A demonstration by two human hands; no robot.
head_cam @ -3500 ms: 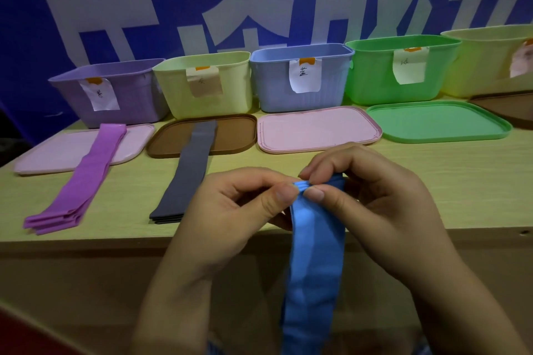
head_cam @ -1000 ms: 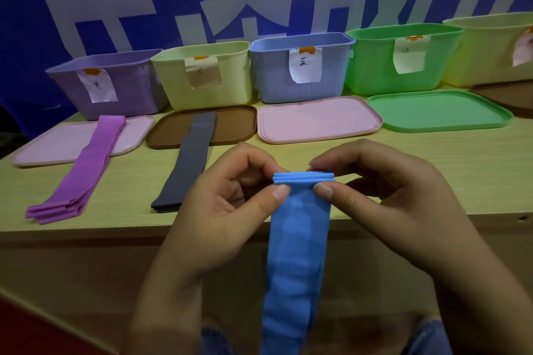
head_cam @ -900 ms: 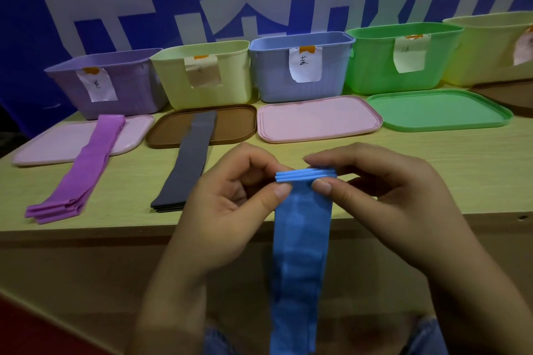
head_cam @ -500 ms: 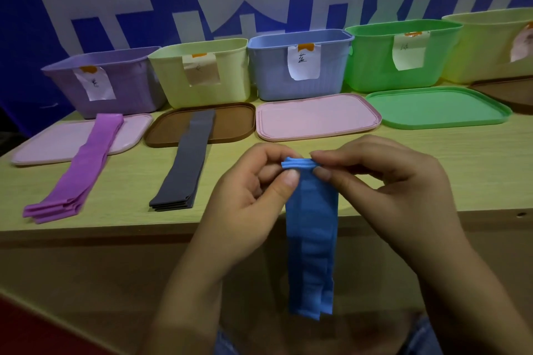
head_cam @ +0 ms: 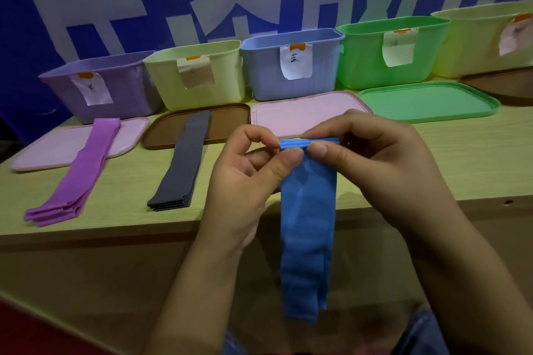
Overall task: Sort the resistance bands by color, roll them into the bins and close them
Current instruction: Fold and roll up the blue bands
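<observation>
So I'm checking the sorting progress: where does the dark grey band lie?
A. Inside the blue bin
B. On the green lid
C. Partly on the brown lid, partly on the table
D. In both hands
C: the grey band runs from the brown lid onto the table.

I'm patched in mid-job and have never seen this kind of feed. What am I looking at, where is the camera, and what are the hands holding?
There is no machine here: a person works with bare hands, filmed by a camera on their head looking down. The left hand and right hand both pinch the top end of a stack of blue bands, which hangs down in front of the table. On the table lie purple bands and dark grey bands, each partly on a flat lid. Behind stand open, labelled bins, among them a blue bin.
</observation>
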